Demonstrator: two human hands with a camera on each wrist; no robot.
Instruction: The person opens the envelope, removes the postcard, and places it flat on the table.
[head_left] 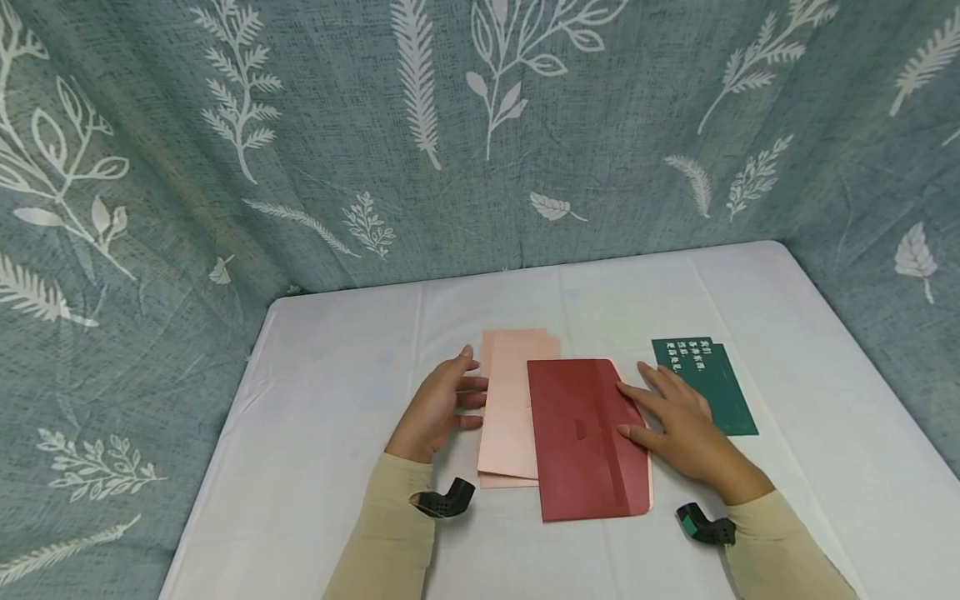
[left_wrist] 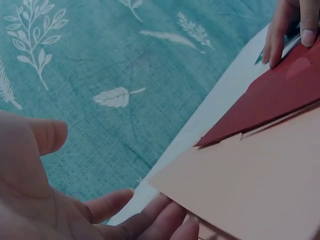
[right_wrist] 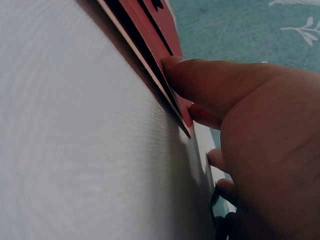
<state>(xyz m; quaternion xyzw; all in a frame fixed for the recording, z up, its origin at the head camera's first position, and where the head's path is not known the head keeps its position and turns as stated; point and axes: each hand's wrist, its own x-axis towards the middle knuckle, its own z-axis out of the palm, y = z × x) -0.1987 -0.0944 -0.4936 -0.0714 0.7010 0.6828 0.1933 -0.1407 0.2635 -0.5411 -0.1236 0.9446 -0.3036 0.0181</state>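
A dark red paper envelope (head_left: 570,433) with a folded flap and small half-round tab overlaps the right side of stacked pink paper pieces (head_left: 508,408). At the pink stack's left edge is my left hand (head_left: 444,402), thumb raised and apart from the paper. In the left wrist view, its lower fingers (left_wrist: 167,217) reach the pink edge, some tips partly hidden under it. My right hand (head_left: 686,425) rests its thumb and a finger on the envelope's right side. The right wrist view shows the thumb (right_wrist: 200,77) against the envelope's layered edge (right_wrist: 150,55).
Two overlapping dark green cards (head_left: 723,387), one printed with white characters, lie beyond and partly under my right hand. A white cloth covers the table (head_left: 337,358). Blue-green leaf-patterned curtains (head_left: 315,125) stand along its back and sides.
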